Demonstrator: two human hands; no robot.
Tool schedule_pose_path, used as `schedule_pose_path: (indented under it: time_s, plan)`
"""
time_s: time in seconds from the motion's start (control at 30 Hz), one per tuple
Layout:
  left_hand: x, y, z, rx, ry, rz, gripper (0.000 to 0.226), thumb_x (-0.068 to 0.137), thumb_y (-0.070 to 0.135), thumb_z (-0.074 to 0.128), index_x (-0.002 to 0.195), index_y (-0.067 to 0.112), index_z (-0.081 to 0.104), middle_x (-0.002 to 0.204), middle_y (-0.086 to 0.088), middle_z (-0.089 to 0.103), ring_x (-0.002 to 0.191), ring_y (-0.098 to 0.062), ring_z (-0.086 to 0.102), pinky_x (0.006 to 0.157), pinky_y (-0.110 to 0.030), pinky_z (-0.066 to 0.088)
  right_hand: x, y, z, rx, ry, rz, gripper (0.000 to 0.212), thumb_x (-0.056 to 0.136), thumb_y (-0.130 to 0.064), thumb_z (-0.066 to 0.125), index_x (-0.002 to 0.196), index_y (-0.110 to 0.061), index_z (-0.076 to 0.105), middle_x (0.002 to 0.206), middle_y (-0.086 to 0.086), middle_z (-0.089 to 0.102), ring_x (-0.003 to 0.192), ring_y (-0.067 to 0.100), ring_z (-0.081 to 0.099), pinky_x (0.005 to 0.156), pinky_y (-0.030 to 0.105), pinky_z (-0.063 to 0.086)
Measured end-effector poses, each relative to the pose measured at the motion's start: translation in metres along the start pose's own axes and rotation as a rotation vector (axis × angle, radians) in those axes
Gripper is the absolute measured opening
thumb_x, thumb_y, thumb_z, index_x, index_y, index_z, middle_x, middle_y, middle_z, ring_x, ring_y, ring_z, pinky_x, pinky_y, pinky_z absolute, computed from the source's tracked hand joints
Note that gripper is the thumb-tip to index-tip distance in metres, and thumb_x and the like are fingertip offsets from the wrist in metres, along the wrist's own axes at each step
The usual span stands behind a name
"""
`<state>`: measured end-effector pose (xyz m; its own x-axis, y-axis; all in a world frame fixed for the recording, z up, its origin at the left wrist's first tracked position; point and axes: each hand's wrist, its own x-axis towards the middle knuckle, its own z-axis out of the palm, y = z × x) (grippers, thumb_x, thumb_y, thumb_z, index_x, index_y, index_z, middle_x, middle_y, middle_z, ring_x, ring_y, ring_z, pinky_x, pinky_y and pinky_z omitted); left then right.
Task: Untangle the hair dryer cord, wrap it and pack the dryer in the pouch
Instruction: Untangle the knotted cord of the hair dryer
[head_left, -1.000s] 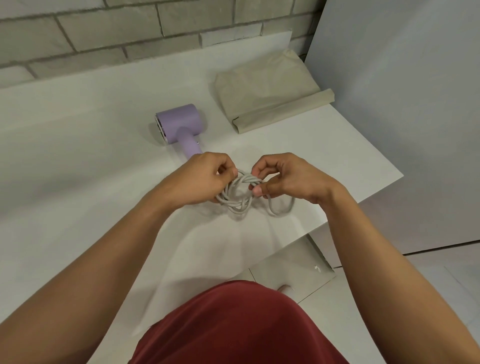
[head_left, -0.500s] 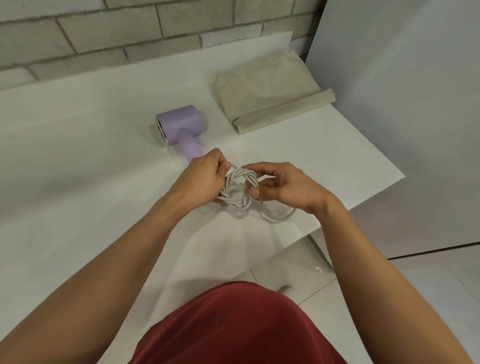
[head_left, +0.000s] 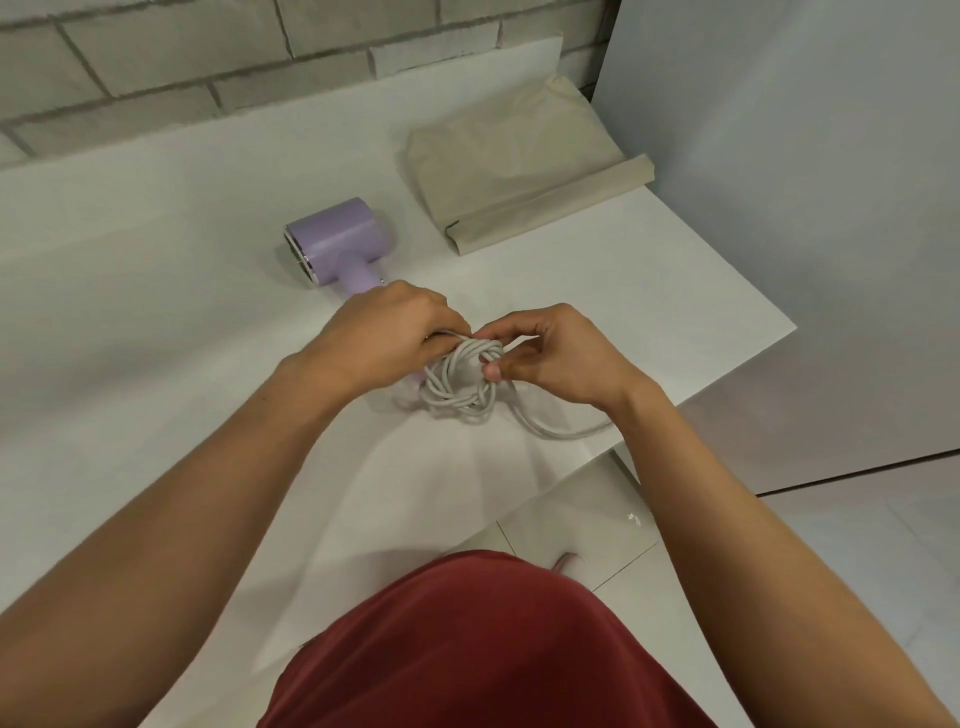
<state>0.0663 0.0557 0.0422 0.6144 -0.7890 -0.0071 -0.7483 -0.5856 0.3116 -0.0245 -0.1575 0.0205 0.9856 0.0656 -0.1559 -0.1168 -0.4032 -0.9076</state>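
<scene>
A white desk (head_left: 156, 260) stands against a pale brick wall (head_left: 208, 52), seen from above by the person working at it. Both bare hands meet over a tangled coil of light grey cord (head_left: 460, 387) lying on the desk not far from its near edge. The left hand (head_left: 384, 338) has its fingers (head_left: 447, 322) curled round the left side of the coil, and it hides the lower end of the dryer's handle. The right hand (head_left: 561, 358) pinches strands on the coil's right side between thumb and curled fingers. One loose strand runs from the coil toward the near edge and passes under the right wrist. The lilac hair dryer (head_left: 337, 241) lies on its side just beyond the left hand, near the middle of the desk. A flat beige fabric pouch (head_left: 519, 161) lies at the far right corner, well apart from the coil. A grey panel (head_left: 779, 208) rises beside the desk's right edge. A dark red garment (head_left: 493, 649) fills the bottom of the view.
</scene>
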Motion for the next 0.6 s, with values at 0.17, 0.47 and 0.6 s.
schedule_pose_path:
  time_s: [0.17,0.47,0.6]
  plan:
    - [0.0,0.0,0.003,0.072,0.193,-0.188,0.029,0.105,0.041,0.049,0.109,0.027,0.073,0.095,0.002,0.076,0.093,-0.027,0.067,0.064,-0.037,0.049,0.008,0.001,-0.006,-0.032,0.071,0.032,0.019,0.085,-0.015,0.085,0.103,-0.02,0.081,0.095,-0.002,0.079,0.085,0.01,0.076,0.087,0.018,0.052]
    - [-0.003,-0.002,0.005,-0.318,0.336,-0.494,0.017,0.102,0.04,0.048,0.096,0.028,0.059,0.072,0.004,0.074,0.071,-0.019,0.071,0.071,-0.044,0.058,0.021,-0.004,0.0,-0.061,0.059,0.06,0.018,0.093,-0.021,0.078,0.111,-0.022,0.081,0.086,-0.007,0.08,0.09,0.011,0.075,0.089,0.019,0.054]
    - [-0.001,-0.004,-0.005,-0.063,0.257,-0.32,0.042,0.099,0.03,0.058,0.141,0.029,0.052,0.127,0.0,0.064,0.115,-0.029,0.062,0.086,-0.049,0.055,0.019,-0.005,0.002,-0.047,0.077,0.061,0.016,0.092,-0.016,0.077,0.106,-0.022,0.082,0.085,-0.008,0.08,0.085,0.011,0.075,0.081,0.016,0.054]
